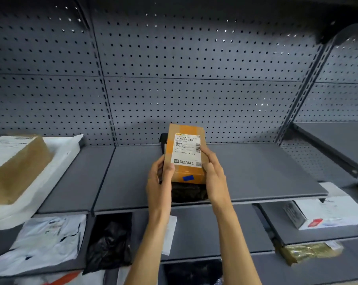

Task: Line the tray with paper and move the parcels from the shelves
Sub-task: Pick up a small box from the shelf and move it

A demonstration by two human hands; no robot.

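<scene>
- Grey metal shelves (pixel 245 173) are standing in front of me, backed by a pegboard wall.
- Both my hands are holding a cardboard box (pixel 185 153) upright over the middle shelf: my left hand (pixel 160 179) is gripping its left edge, my right hand (pixel 213 175) its right.
- Behind the box, a black bag (pixel 187 192) is lying on that shelf.
- Far left, a brown parcel (pixel 15 167) is sitting on a white one (pixel 57 159).

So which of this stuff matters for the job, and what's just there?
In the job: brown box, held by left hand and right hand; black bag under it; white parcel; shelf.
Lying about: pegboard wall, shelf post.
</scene>
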